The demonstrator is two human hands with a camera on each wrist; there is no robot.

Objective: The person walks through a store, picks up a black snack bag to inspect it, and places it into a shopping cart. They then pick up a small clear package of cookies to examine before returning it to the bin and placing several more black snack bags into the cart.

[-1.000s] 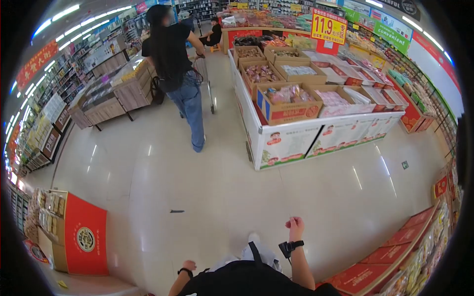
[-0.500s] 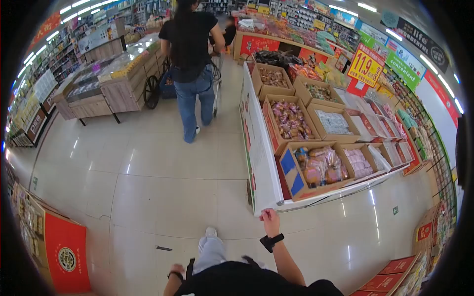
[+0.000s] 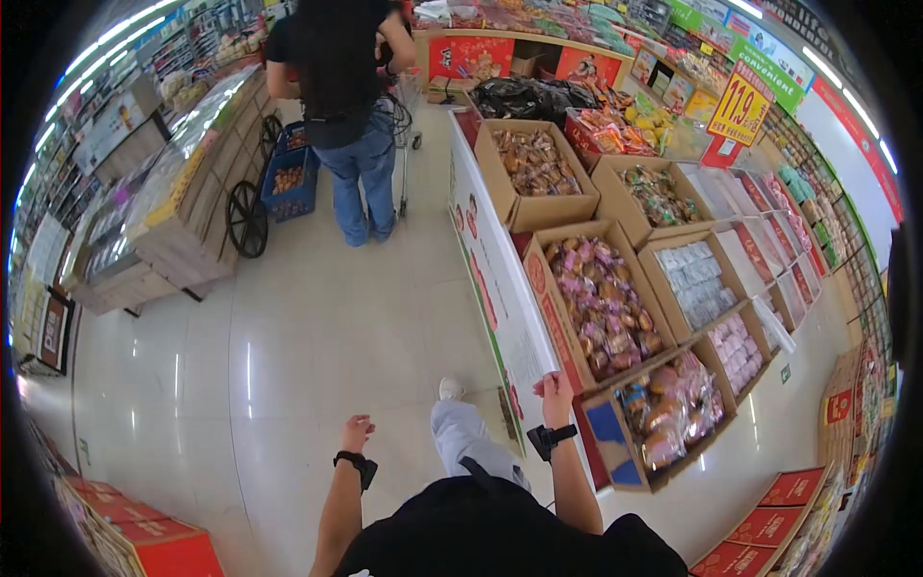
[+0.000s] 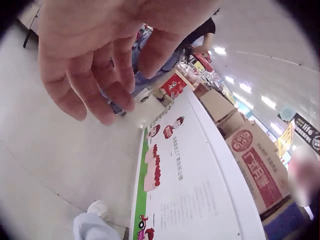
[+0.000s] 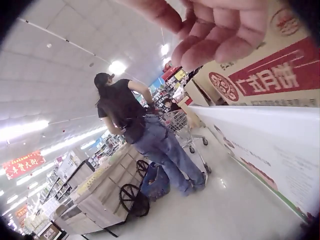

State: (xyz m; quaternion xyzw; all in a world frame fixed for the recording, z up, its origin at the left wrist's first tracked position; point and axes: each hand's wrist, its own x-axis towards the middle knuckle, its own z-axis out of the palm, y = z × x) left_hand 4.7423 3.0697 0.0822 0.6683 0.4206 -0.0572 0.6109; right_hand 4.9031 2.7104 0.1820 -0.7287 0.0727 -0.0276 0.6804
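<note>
Left hand (image 3: 358,435) and right hand (image 3: 555,399) hang empty, fingers loosely curled, at lower centre; the right is near a box (image 3: 615,444) of wrapped snacks, lower right, on the display (image 3: 500,306).

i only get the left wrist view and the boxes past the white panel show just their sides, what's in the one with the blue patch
Observer: Clear-wrapped brown packs sit in that box, seen from above in the head view.
Operator: and the right hand, is it holding anything
Observer: Nothing shows in the right hand; its fingers are loosely curled near the white panel. I can't tell whether it touches.
Operator: anything low down beside the person ahead
Observer: Yes, a blue basket with goods in it, next to a black spoked wheel.
</note>
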